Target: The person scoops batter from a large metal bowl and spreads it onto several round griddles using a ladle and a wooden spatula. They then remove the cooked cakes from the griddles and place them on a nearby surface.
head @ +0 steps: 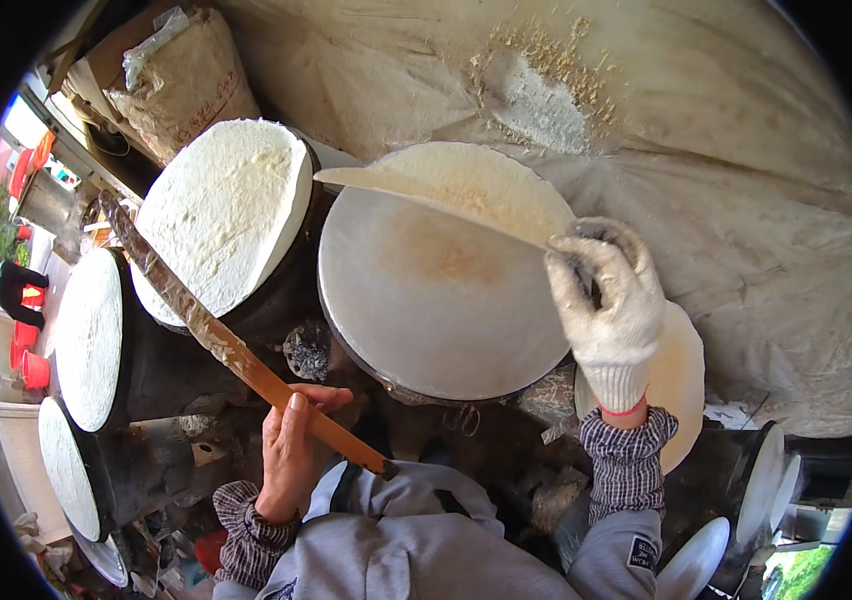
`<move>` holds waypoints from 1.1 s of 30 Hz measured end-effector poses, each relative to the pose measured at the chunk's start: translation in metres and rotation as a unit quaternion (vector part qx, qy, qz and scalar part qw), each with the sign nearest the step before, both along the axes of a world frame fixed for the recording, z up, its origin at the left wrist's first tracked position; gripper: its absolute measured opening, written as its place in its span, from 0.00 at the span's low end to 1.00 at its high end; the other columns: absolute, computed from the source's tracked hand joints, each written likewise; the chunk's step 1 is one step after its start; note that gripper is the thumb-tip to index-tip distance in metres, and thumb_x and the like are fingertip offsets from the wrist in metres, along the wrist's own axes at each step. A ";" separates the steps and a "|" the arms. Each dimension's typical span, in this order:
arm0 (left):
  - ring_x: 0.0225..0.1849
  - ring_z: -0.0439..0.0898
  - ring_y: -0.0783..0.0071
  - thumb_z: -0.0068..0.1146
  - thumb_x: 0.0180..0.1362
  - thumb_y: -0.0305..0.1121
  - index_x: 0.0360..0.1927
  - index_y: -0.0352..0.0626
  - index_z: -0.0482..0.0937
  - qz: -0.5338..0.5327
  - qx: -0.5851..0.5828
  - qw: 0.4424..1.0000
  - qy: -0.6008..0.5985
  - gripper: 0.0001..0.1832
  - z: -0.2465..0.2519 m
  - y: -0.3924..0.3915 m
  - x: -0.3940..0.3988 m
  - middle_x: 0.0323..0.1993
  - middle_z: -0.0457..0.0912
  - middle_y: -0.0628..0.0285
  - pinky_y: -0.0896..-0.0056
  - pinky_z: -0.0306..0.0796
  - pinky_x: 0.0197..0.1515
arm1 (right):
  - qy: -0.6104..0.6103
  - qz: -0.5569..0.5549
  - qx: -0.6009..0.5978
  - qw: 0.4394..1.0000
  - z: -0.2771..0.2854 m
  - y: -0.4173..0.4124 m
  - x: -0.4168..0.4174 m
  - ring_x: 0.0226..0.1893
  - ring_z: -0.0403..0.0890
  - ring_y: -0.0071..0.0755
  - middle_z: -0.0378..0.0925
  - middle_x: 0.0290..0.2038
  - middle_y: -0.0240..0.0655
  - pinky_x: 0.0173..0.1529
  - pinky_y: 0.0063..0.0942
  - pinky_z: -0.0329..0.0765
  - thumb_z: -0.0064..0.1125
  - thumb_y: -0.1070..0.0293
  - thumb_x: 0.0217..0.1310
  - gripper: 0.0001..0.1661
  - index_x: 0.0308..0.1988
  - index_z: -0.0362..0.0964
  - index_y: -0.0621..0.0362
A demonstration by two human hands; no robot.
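My left hand [287, 442], bare, grips a long flat wooden scraper [253, 367]; its far half is coated with wet batter and points up to the left. A white knitted glove covers my right hand [610, 300], which pinches the right edge of a large thin pancake [471, 176]. That pancake is partly peeled off a round griddle [441, 337] in front of me. Its near edge stands raised in a line across the plate, while the far part appears to lie on it. Bare metal with a brownish patch shows on the near side.
A griddle covered in white batter [223, 217] stands at left, with more batter-covered griddles [92, 341] beyond. Behind my right wrist is a pale round sheet [681, 375]. A stained cloth [756, 247] bears crumbs and powder [542, 105]. A sack [186, 97] stands back left.
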State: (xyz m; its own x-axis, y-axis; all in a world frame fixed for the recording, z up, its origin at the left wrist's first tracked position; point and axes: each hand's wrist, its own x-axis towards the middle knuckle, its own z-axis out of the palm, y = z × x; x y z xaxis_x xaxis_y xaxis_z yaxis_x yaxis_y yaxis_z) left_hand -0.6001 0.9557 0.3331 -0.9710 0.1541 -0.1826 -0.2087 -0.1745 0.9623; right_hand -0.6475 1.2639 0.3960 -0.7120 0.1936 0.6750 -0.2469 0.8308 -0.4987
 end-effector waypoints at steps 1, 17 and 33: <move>0.48 0.79 0.66 0.36 0.73 0.43 0.44 0.33 0.74 0.003 0.000 1.000 0.001 0.22 -0.001 -0.002 0.001 0.42 0.81 0.51 0.62 0.68 0.58 | -0.004 -0.010 -0.086 0.996 0.008 0.005 -0.006 0.39 0.82 0.33 0.79 0.38 0.35 0.45 0.30 0.79 0.72 0.69 0.47 0.11 0.35 0.81 0.51; 0.47 0.79 0.65 0.37 0.73 0.43 0.43 0.34 0.73 -0.058 0.019 0.997 0.040 0.20 -0.002 0.021 -0.002 0.40 0.80 0.53 0.61 0.70 0.57 | -0.043 -0.189 -0.132 0.972 0.163 0.194 0.081 0.56 0.73 0.32 0.75 0.55 0.41 0.62 0.25 0.66 0.56 0.60 0.63 0.25 0.53 0.73 0.69; 0.44 0.80 0.64 0.39 0.72 0.42 0.43 0.33 0.75 -0.162 -0.056 0.985 0.022 0.20 0.006 0.095 0.045 0.39 0.82 0.49 0.62 0.71 0.55 | 0.044 -0.448 -0.502 0.738 -0.216 0.273 0.382 0.41 0.78 0.29 0.80 0.43 0.36 0.49 0.26 0.73 0.64 0.62 0.58 0.20 0.47 0.77 0.63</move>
State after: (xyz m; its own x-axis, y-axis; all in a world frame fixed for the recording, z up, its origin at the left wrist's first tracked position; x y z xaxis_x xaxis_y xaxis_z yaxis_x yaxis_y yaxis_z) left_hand -0.5549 1.0508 0.3390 -0.8812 0.4392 -0.1750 -0.1940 0.0017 0.9810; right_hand -0.2657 1.5371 0.1805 0.0448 0.9946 -0.0939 0.1086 -0.0982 -0.9892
